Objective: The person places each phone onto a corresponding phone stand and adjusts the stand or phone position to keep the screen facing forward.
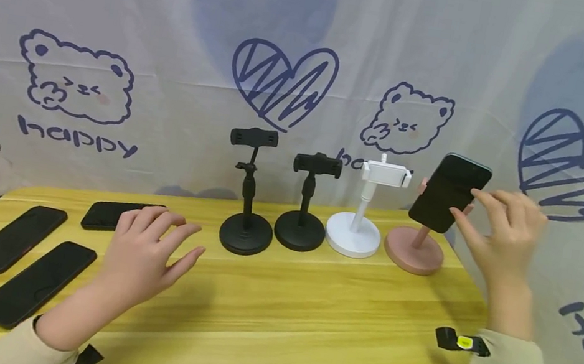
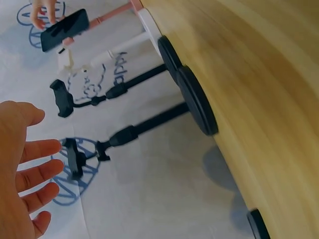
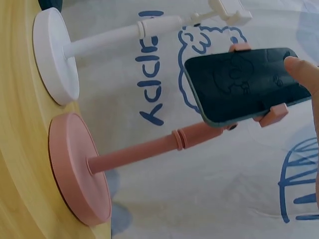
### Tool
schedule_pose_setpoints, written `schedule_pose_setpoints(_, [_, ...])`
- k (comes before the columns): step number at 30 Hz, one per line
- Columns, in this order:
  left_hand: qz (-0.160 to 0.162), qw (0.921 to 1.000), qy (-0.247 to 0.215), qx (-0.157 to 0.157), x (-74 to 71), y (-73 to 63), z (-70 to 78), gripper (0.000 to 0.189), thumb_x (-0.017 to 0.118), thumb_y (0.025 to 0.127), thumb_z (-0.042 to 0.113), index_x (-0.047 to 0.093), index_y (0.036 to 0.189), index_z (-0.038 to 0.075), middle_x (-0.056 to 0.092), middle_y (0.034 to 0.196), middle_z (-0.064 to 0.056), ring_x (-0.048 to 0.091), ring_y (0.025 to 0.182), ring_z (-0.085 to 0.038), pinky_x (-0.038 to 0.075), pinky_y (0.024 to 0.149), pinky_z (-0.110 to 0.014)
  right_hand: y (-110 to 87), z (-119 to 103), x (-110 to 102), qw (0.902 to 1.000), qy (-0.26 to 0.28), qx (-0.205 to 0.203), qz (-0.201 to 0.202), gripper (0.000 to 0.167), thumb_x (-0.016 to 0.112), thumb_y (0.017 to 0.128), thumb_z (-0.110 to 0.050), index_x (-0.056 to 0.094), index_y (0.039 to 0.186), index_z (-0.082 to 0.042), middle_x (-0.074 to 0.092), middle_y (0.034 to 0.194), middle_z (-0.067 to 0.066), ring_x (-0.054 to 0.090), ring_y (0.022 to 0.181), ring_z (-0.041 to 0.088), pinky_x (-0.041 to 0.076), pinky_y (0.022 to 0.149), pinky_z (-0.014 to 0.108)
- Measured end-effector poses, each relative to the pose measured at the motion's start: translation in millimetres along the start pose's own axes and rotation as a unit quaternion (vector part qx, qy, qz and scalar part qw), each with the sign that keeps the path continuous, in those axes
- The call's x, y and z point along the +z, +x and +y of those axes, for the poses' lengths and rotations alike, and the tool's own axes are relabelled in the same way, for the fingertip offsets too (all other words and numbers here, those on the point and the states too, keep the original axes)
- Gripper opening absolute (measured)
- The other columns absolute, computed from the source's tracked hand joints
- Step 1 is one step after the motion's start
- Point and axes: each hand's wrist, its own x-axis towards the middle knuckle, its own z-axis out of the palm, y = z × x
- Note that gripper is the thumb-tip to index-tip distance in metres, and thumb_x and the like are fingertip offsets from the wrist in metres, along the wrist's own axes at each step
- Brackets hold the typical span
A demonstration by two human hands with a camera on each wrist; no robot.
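A phone (image 1: 450,194) with a dark screen sits tilted in the clamp of a pink phone stand (image 1: 414,250). My right hand (image 1: 511,233) is at the phone's right side, thumb and index fingertips overlapping its screen and edge. In the right wrist view a thumb (image 3: 301,72) lies over the screen of the phone (image 3: 244,87), between the pink clamp arms. My left hand (image 1: 142,251) hovers over the left part of the table, fingers loosely bent and holding nothing. It partly hides a black phone (image 1: 108,214) lying behind it.
Two more black phones (image 1: 14,238) lie at the table's left. A white phone stand (image 1: 353,235) and two black phone stands (image 1: 245,233) line the back of the wooden table (image 1: 270,330), their clamps holding nothing. A printed curtain (image 1: 189,34) hangs behind and along the right.
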Motion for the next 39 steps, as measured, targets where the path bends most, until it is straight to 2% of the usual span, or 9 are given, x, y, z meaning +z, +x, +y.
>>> schedule_pose_setpoints(5, [-0.025, 0.9994, 0.007, -0.021, -7.1, -9.8, -8.5, 0.060, 0.035, 0.100, 0.056, 0.072, 0.100, 0.009, 0.064, 0.094, -0.013, 0.054, 0.095, -0.037, 0.037, 0.077, -0.052, 2.5, -7, 6, 0.9999, 0.004, -0.008, -0.005, 0.049, 0.063, 0.090, -0.050, 0.071, 0.099, -0.003, 0.060, 0.094, 0.025, 0.053, 0.095, 0.045, 0.031, 0.083, 0.055])
schedule_pose_setpoints(10, [-0.045, 0.9981, 0.015, -0.039, -11.9, -21.7, -13.5, 0.061, 0.033, 0.099, 0.058, 0.072, 0.099, 0.010, 0.064, 0.094, -0.011, 0.054, 0.096, -0.036, 0.037, 0.077, -0.052, -0.5, -13, 11, 0.9998, 0.011, -0.009, -0.015, 0.049, 0.062, 0.091, -0.049, 0.071, 0.099, -0.002, 0.060, 0.097, 0.023, 0.051, 0.098, 0.044, 0.031, 0.083, 0.055])
schedule_pose_setpoints(16, [-0.057, 0.9962, 0.025, -0.061, -20.0, -34.7, -20.1, 0.065, 0.031, 0.098, 0.061, 0.073, 0.099, 0.010, 0.064, 0.093, -0.010, 0.054, 0.095, -0.036, 0.037, 0.076, -0.051, -3.3, -16, 18, 0.9992, 0.007, -0.032, -0.021, 0.044, 0.064, 0.090, -0.046, 0.071, 0.103, -0.005, 0.061, 0.101, 0.022, 0.051, 0.098, 0.042, 0.032, 0.083, 0.054])
schedule_pose_setpoints(24, [-0.057, 0.9944, 0.039, -0.079, -30.2, -40.3, -33.9, 0.072, 0.026, 0.098, 0.066, 0.072, 0.099, 0.010, 0.064, 0.092, -0.011, 0.055, 0.093, -0.038, 0.037, 0.073, -0.055, 0.5, -22, 29, 0.9977, 0.012, -0.045, -0.050, 0.043, 0.066, 0.089, -0.044, 0.070, 0.108, -0.006, 0.061, 0.105, 0.022, 0.053, 0.103, 0.042, 0.034, 0.086, 0.055])
schedule_pose_setpoints(30, [-0.062, 0.9913, 0.057, -0.101, -39.0, -44.1, -45.4, 0.072, 0.028, 0.096, 0.067, 0.071, 0.098, 0.009, 0.064, 0.090, -0.013, 0.055, 0.091, -0.040, 0.037, 0.073, -0.055, 2.0, -26, 39, 0.9960, 0.027, -0.058, -0.062, 0.040, 0.070, 0.084, -0.037, 0.070, 0.111, -0.006, 0.062, 0.107, 0.020, 0.052, 0.104, 0.040, 0.033, 0.087, 0.053])
schedule_pose_setpoints(37, [-0.068, 0.9840, 0.081, -0.143, -48.8, -51.9, -59.4, 0.081, 0.021, 0.094, 0.073, 0.071, 0.101, 0.011, 0.065, 0.096, -0.017, 0.054, 0.095, -0.042, 0.037, 0.075, -0.060, 0.8, -27, 50, 0.9960, 0.035, -0.056, -0.061, 0.043, 0.064, 0.090, -0.044, 0.069, 0.111, -0.007, 0.060, 0.107, 0.020, 0.050, 0.104, 0.040, 0.031, 0.087, 0.053])
schedule_pose_setpoints(39, [-0.080, 0.9808, 0.085, -0.156, -51.8, -54.9, -63.8, 0.083, 0.019, 0.092, 0.076, 0.071, 0.102, 0.011, 0.065, 0.099, -0.019, 0.053, 0.098, -0.043, 0.036, 0.077, -0.061, -0.1, -28, 53, 0.9959, 0.034, -0.053, -0.065, 0.041, 0.067, 0.088, -0.040, 0.068, 0.113, -0.007, 0.060, 0.108, 0.020, 0.049, 0.105, 0.040, 0.031, 0.088, 0.052])
